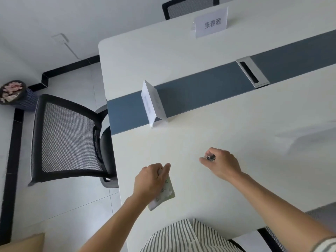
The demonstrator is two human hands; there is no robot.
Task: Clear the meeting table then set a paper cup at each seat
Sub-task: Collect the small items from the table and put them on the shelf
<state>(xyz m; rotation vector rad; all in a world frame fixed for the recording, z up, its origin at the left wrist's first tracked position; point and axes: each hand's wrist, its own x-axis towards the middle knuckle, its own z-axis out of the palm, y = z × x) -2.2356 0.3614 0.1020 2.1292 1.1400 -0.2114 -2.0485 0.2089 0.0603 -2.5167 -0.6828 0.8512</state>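
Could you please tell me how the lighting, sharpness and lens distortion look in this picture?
Head view: soft, even light, no glare, a faint shadow on the table; wide lens splays table edges and chair; far name card legible, near name card blurred; small item in the right hand smeared.

My left hand [151, 180] grips a flower-printed packet [166, 192] at the near side of the white worktop [236, 133]. My right hand [221, 164] pinches a dark shiny item [211, 157], too small to identify. A folded name card [153, 103] stands on the blue-grey strip [200, 88], and another name card [211, 22] stands on the far side. A black mesh chair [67, 139] sits at the worktop's left end, with a full waste bin [13, 93] beyond it.
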